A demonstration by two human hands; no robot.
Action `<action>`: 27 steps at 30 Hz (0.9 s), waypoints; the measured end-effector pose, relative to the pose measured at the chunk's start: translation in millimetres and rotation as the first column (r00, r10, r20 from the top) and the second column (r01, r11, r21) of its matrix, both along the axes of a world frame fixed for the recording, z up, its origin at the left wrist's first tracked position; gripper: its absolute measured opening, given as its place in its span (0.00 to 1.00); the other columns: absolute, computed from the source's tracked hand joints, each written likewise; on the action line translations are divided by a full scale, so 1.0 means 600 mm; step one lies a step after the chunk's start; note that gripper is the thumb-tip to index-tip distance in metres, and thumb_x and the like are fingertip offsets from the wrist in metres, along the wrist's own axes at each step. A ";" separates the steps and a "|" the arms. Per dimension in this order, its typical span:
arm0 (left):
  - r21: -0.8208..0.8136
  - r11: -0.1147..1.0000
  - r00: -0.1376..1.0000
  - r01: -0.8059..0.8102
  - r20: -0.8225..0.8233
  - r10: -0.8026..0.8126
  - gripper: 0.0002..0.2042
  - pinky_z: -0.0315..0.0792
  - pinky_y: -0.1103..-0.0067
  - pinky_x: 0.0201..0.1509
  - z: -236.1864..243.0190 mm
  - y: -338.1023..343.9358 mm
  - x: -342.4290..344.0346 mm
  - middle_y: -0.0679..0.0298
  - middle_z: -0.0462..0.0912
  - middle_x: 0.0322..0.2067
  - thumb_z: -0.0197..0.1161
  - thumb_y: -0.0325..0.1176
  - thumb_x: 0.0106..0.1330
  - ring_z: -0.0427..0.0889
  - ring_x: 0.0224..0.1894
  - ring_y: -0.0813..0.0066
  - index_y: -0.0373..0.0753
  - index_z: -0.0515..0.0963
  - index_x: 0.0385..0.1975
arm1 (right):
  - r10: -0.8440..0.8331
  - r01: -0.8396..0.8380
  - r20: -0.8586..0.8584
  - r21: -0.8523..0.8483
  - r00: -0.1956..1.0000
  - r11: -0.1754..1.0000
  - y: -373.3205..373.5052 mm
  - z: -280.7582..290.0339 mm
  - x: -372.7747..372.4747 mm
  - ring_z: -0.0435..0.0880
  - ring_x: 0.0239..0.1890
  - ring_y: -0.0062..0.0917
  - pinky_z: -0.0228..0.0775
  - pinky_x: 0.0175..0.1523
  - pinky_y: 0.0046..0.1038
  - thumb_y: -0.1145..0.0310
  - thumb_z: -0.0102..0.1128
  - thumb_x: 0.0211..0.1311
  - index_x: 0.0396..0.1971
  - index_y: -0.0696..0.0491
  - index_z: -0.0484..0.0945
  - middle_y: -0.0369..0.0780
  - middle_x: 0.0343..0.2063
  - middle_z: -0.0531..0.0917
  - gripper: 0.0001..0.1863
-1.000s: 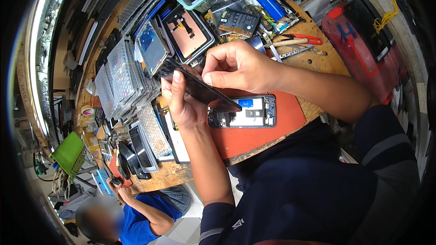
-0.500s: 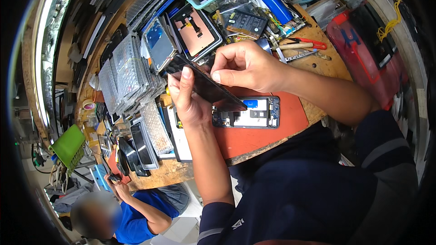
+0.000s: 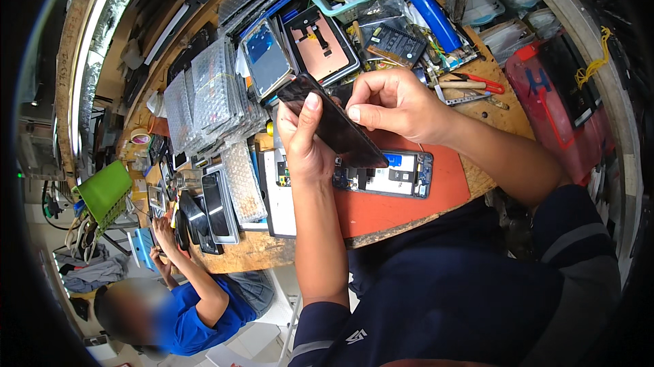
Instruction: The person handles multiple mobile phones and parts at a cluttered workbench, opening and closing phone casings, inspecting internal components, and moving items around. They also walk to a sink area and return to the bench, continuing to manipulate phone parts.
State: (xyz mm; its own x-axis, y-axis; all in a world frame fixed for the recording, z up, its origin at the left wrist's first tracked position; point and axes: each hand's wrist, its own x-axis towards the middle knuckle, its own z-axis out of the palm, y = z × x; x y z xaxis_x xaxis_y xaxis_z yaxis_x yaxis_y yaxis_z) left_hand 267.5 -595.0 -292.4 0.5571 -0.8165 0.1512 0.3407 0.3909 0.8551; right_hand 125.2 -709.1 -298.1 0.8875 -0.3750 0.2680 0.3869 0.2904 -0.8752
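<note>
Swings rightward in view since half a second ago, wooden bench point(image 3: 253, 252) and all, probably by a mere turn of the head, with a co-worker's hand point(image 3: 164, 234) now reaching farther out at the left. Now to the middle: clamping the dark panel point(image 3: 334, 129) in the left hand point(image 3: 308, 139), thumb pressed along the face, other fingers mostly out of sight behind. Holding it tilted, apparently up off the bench, long axis slanting from far left to near right. Joining from the right with the right hand point(image 3: 402, 112), thumb and forefinger drawn close at the panel's far right edge; cannot tell from this angle whether pinched on anything or merely beside the edge. Look just below, to the opened phone point(image 3: 393, 181), lying flat on the red mat point(image 3: 447, 178), long axis left to right, left part hidden beneath the panel's near right end. Overlapping in view, no telling whether touching. Seems to hinge on that angle: slanting above, lying level below, out of line with each other. Nearer to both with the left hand, gripping the one, just beside the other's left end in view; right hand over on the phone's far side.
</note>
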 end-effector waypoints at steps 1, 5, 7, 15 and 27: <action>-0.002 1.000 1.000 -0.001 0.000 0.001 0.09 0.76 0.80 0.39 0.002 0.000 0.000 0.65 0.80 0.31 0.63 0.34 0.72 0.79 0.31 0.77 0.39 0.72 0.42 | 0.003 -0.003 0.006 0.005 1.000 1.000 0.000 0.000 0.001 0.79 0.35 0.12 0.73 0.42 0.20 0.73 0.64 0.69 0.35 0.59 0.81 0.33 0.31 0.84 0.05; 0.008 1.000 1.000 -0.018 -0.015 0.018 0.08 0.76 0.80 0.39 -0.002 0.001 0.001 0.64 0.80 0.32 0.63 0.33 0.73 0.80 0.32 0.77 0.39 0.72 0.42 | -0.007 0.007 -0.017 0.000 1.000 1.000 0.002 0.000 0.002 0.79 0.35 0.11 0.73 0.43 0.20 0.73 0.65 0.68 0.35 0.59 0.81 0.32 0.31 0.83 0.04; 0.007 1.000 1.000 -0.013 -0.013 0.013 0.08 0.76 0.79 0.40 -0.001 0.003 0.000 0.64 0.80 0.32 0.62 0.33 0.73 0.80 0.32 0.76 0.38 0.72 0.42 | -0.003 0.003 -0.001 0.004 1.000 1.000 0.002 -0.002 0.002 0.79 0.36 0.11 0.73 0.43 0.19 0.73 0.65 0.68 0.35 0.59 0.81 0.32 0.31 0.83 0.05; -0.018 0.999 0.999 0.050 0.009 -0.050 0.09 0.77 0.79 0.40 0.000 0.003 0.003 0.63 0.80 0.33 0.62 0.33 0.73 0.80 0.33 0.77 0.38 0.70 0.44 | 0.007 -0.007 -0.008 0.001 1.000 1.000 0.000 0.004 -0.003 0.81 0.35 0.13 0.75 0.43 0.20 0.73 0.63 0.70 0.36 0.59 0.80 0.34 0.32 0.84 0.05; -0.029 0.999 0.999 0.027 -0.017 -0.027 0.12 0.78 0.80 0.39 -0.002 0.002 0.004 0.64 0.82 0.34 0.68 0.32 0.68 0.81 0.33 0.77 0.37 0.73 0.44 | -0.006 0.006 -0.037 -0.001 0.999 1.000 0.001 0.005 -0.003 0.80 0.35 0.12 0.74 0.43 0.20 0.73 0.64 0.69 0.35 0.59 0.81 0.34 0.32 0.84 0.05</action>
State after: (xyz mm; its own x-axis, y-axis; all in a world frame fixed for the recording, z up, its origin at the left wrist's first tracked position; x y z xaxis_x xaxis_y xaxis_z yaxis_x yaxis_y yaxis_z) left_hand 270.2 -594.0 -293.7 0.5378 -0.8267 0.1652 0.3660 0.4055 0.8376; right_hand 123.2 -708.3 -295.4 0.8947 -0.3800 0.2348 0.3556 0.2877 -0.8892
